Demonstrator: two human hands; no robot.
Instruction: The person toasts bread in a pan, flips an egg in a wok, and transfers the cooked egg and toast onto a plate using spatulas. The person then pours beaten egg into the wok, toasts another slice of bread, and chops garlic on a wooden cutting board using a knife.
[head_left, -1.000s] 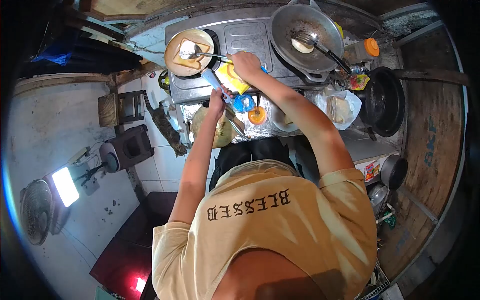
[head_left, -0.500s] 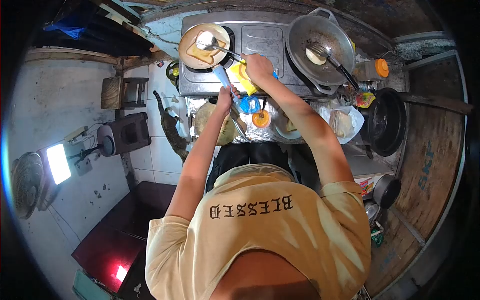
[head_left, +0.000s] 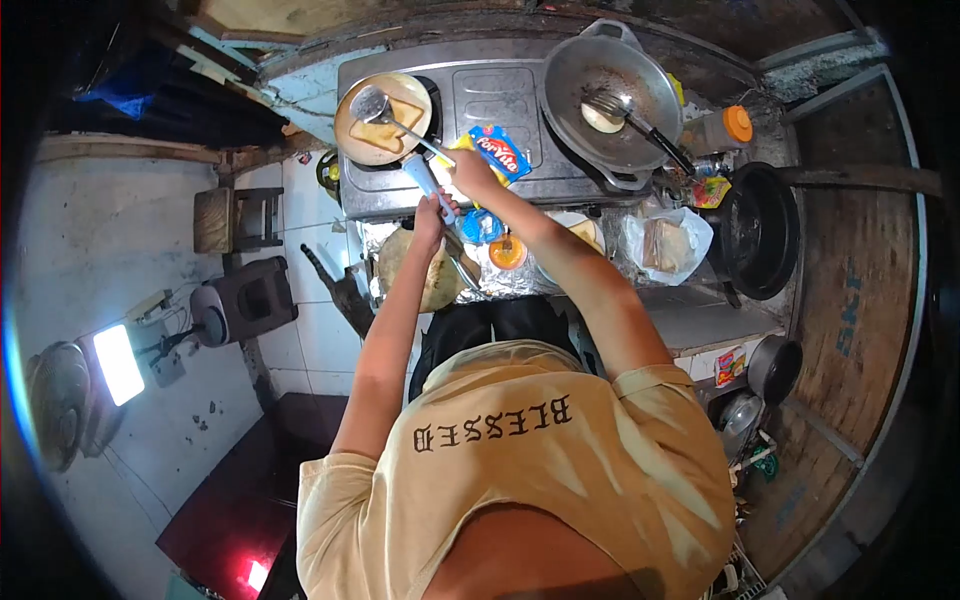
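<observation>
A light-coloured frying pan (head_left: 347, 133) sits on the left burner with a slice of bread (head_left: 402, 113) in it. My left hand (head_left: 433, 214) is closed round the pan's light blue handle (head_left: 421, 174). My right hand (head_left: 474, 176) grips a metal ladle (head_left: 370, 104), its round head over the bread's upper left part; whether they touch I cannot tell. Beside my right hand lies a blue, red and yellow Forvita packet (head_left: 502, 152) on the stove. Below my hands are a blue plastic wrapper (head_left: 482, 227) and a small tub of orange contents (head_left: 507, 252).
A large wok (head_left: 660, 85) on the right burner of the stove (head_left: 490, 60) holds a black-handled slotted turner (head_left: 660, 136) and a round white piece (head_left: 601, 116). Nearby are a round board (head_left: 402, 270), bread in a plastic bag (head_left: 690, 228) and a black basin (head_left: 790, 232). A cat (head_left: 347, 297) stands on the floor.
My right hand has drawn back toward the pan handle, uncovering more of the Forvita packet. The ladle's head stays over the bread, and my left hand keeps hold of the handle. The view has shifted slightly.
</observation>
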